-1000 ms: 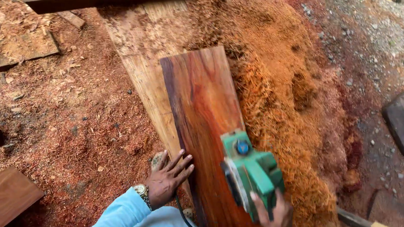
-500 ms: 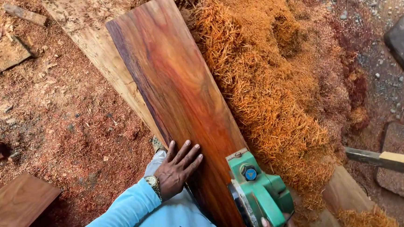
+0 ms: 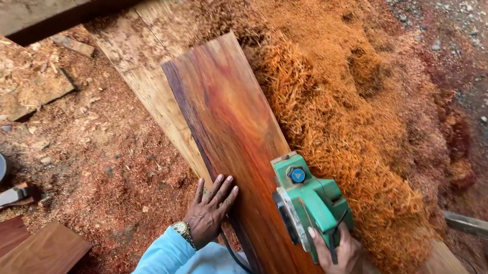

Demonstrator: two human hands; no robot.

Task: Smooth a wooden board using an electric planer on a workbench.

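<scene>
Reddish plank (image 3: 227, 130) mid-planing: right hand (image 3: 341, 258) fingers grip green electric planer (image 3: 307, 203), left hand (image 3: 211, 208) lies spread flat at lower centre; next, a steady push up-frame seems required.

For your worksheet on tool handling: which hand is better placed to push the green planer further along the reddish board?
Right: the right hand grips the green planer, while the left hand lies flat on the reddish board.

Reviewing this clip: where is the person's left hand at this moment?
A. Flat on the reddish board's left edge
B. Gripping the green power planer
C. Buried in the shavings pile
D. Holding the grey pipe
A: the left hand lies with fingers spread at the left edge of the reddish board, while the right hand grips the green power planer.
</scene>
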